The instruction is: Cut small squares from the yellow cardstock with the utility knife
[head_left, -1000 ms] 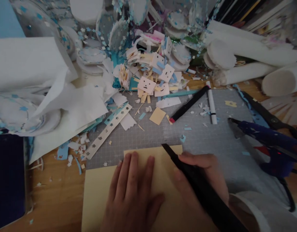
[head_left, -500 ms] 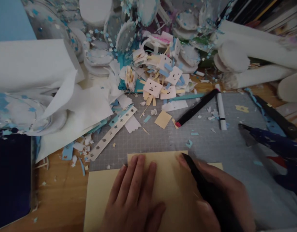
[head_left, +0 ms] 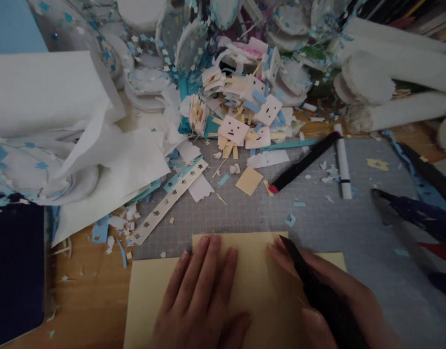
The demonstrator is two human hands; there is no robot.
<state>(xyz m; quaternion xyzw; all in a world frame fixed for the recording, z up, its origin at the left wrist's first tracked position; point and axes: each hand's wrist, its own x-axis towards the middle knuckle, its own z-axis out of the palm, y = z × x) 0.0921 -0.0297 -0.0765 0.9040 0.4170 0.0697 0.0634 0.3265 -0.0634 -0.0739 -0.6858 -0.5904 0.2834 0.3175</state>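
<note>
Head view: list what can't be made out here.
All in the head view:
Black tool: rear end, cut off by the bottom edge.
Yellow paper: near edge, cut off by the bottom edge.
Left hand: palm, hidden by the hand's own back.
Blue glue gun: rear, cut off by the right edge.

Left hand (head_left: 201, 300) flat, fingers (head_left: 207, 271) extended (slightly parted), right hand (head_left: 355, 291) curled

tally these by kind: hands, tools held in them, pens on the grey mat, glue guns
Hands: 2 (left hand, right hand)
Held tools: 1 (black tool)
Pens: 2 (black pen, white pen)
Glue guns: 1 (blue glue gun)
Total: 6
</note>
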